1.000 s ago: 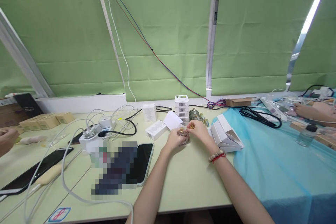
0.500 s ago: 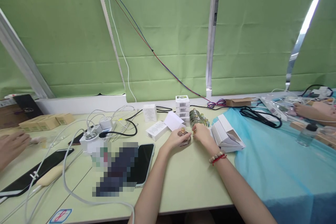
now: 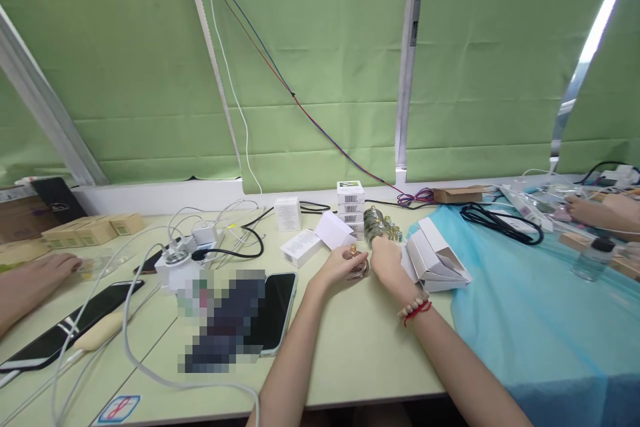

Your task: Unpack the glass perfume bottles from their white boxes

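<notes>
My left hand point(image 3: 337, 265) holds a small round glass bottle point(image 3: 358, 267) with a gold neck, just above the pale green table point(image 3: 350, 353). My right hand point(image 3: 387, 258) is right beside the bottle on its right, back towards me and fingers curled. The small gold cap it held a moment ago is hidden inside those fingers. A bead bracelet with a red cord point(image 3: 415, 307) sits on my right wrist. Just beyond my right hand stands a cluster of small glass bottles point(image 3: 376, 223).
Behind the hands are a stack of white boxes point(image 3: 349, 203), a lying white box point(image 3: 300, 247) and opened white cartons point(image 3: 436, 257). A phone point(image 3: 277, 307), a charger point(image 3: 175, 260) and cables lie left. Blue cloth point(image 3: 525, 307) covers the right. Other people's hands rest at far left point(image 3: 30, 280) and far right point(image 3: 597, 210).
My right hand has come down with the gold cap from above the bottle to the bottle's right side. The person's hand at far left has slid further onto the table.
</notes>
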The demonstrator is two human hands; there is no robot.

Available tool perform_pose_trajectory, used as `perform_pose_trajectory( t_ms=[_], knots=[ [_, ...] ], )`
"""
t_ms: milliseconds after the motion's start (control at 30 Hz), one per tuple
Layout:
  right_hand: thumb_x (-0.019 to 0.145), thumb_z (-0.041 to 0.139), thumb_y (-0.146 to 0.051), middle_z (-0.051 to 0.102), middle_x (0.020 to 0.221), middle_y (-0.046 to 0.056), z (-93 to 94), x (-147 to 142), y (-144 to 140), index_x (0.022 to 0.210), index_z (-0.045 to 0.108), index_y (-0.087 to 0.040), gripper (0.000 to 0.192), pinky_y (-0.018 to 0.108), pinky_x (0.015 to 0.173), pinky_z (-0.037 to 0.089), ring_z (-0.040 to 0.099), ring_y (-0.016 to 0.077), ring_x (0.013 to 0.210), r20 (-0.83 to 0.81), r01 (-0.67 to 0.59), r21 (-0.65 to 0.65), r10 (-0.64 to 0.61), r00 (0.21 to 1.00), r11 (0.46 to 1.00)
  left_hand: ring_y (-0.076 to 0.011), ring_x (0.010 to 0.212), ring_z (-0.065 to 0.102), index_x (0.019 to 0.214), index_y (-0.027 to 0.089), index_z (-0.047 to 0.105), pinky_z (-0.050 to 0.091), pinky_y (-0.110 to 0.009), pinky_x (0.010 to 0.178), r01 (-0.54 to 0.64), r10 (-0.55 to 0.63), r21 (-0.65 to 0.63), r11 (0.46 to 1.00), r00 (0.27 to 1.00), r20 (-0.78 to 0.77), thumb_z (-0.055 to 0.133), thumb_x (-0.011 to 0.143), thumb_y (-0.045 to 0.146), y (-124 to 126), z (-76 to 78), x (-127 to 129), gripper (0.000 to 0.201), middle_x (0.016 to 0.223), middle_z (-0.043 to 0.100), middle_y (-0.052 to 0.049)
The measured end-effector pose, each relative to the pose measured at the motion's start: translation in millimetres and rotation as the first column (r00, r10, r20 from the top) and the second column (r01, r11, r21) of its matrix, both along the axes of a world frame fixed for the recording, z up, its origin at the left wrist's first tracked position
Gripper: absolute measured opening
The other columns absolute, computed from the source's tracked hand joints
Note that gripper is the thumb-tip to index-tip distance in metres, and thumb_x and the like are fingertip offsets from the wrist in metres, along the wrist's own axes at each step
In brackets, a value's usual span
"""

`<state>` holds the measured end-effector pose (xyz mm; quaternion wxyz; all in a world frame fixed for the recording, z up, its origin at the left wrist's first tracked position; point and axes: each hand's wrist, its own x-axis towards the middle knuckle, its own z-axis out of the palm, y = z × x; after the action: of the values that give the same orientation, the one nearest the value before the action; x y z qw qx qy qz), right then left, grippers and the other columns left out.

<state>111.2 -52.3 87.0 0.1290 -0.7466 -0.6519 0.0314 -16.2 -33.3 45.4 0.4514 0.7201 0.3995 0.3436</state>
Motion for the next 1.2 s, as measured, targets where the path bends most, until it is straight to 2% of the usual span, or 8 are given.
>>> perform_pose_trajectory(
  t_ms=[67,267,967,1200],
  knots=[
    [0.082,0.045,-0.006,0.057,0.116,0.023,0.6,-3.7,-1.5,0.105,0.064,-0.008,0.03,0.029,0.073,0.049,0.064,0.0251,0.094,-0.005,-0.025,-0.017,0.025,1.0,1.0,-0.0066,0.048,0.039,0.053,0.015,0.045,0.029,-0.021,0.048,-0.032,0.033,0.011,0.999,0.999,-0.003,0.058,0.07,0.058,2.0,-1.6,-1.0,0.048,0.05,0.045,0.002],
    [0.081,0.049,-0.006,0.065,0.105,0.021,-2.9,1.4,2.5,0.104,0.065,-0.007,0.027,0.029,0.076,0.048,0.062,0.026,0.101,-0.033,-0.05,-0.143,0.046,0.998,0.988,-0.0085,0.051,0.044,0.056,0.014,0.053,0.034,-0.022,0.051,-0.058,0.058,0.007,0.998,0.998,-0.004,0.059,0.069,0.057,2.3,-1.9,-1.7,0.046,0.054,0.051,-0.001],
    [0.083,0.049,-0.012,0.063,0.11,0.024,-8.4,3.1,8.3,0.105,0.065,-0.004,0.029,0.029,0.071,0.048,0.062,0.0262,0.102,0.0,-0.01,-0.179,0.01,1.0,0.984,-0.0079,0.051,0.041,0.056,0.014,0.053,0.031,-0.023,0.051,-0.061,0.061,0.007,0.998,0.998,-0.007,0.059,0.07,0.055,3.4,-2.7,-2.0,0.044,0.053,0.048,0.001],
    [0.081,0.05,-0.012,0.063,0.109,0.023,-6.7,6.7,10.8,0.106,0.065,-0.004,0.029,0.029,0.074,0.048,0.061,0.0257,0.103,0.019,0.009,-0.207,-0.005,1.0,0.978,-0.0063,0.047,0.039,0.056,0.013,0.052,0.029,-0.022,0.048,0.038,-0.037,-0.035,0.999,0.999,0.032,0.056,0.075,0.053,2.2,-2.4,-2.2,0.044,0.052,0.045,0.001]
  ],
)
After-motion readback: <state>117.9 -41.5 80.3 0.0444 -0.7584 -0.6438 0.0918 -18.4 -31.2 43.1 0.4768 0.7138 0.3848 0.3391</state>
